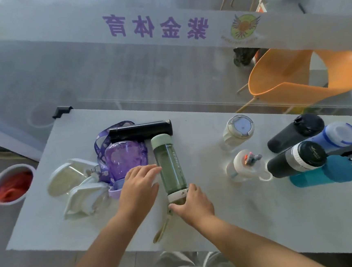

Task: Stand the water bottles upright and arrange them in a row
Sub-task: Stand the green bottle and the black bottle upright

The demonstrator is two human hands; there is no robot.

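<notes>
A dark green water bottle [169, 168] with a pale green base lies on its side in the middle of the grey table [263, 217], its cap end towards me. My right hand [193, 204] grips that cap end, just above its loop strap. My left hand [139, 185] lies flat beside it, fingertips touching its left side. Left of it a purple bottle [124, 159] with a lanyard lies flat. A black bottle [140, 130] lies crosswise behind them. Two clear white bottles [68, 176] lie at the far left. On the right, several bottles [296, 161] stand upright in a loose cluster.
A white bin [11, 184] with a red liner stands on the floor left of the table. An orange chair [306, 75] sits behind a glass partition beyond the table's far edge. My lap is at the near edge.
</notes>
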